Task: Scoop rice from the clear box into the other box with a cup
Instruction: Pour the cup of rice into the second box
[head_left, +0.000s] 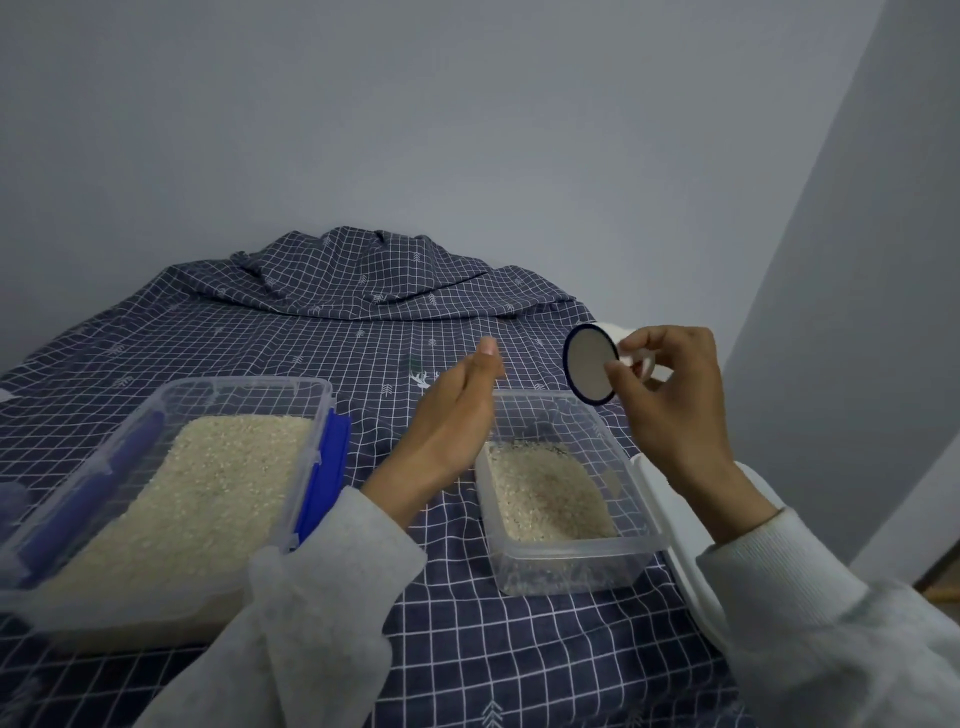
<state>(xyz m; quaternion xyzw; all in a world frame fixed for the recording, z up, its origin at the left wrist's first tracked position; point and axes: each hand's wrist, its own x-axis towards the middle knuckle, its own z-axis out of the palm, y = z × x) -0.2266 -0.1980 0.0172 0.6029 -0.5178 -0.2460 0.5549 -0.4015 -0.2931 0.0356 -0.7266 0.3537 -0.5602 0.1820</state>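
Observation:
A large clear box with blue clips (311, 415) sits at the left, nearly full of rice (197, 499). A smaller clear box (571, 558) stands right of centre with a shallow layer of rice (545, 493). My right hand (670, 405) grips the handle of a white cup with a dark blue rim (589, 364). The cup is tipped on its side above the small box's far right corner, its mouth facing me and looking empty. My left hand (457, 421) hovers flat, fingers together, beside the small box's left wall and holds nothing.
A dark blue checked cloth (363, 332) covers the surface and bunches up at the back. A white lid (680, 561) lies against the small box's right side. Grey walls stand behind and to the right.

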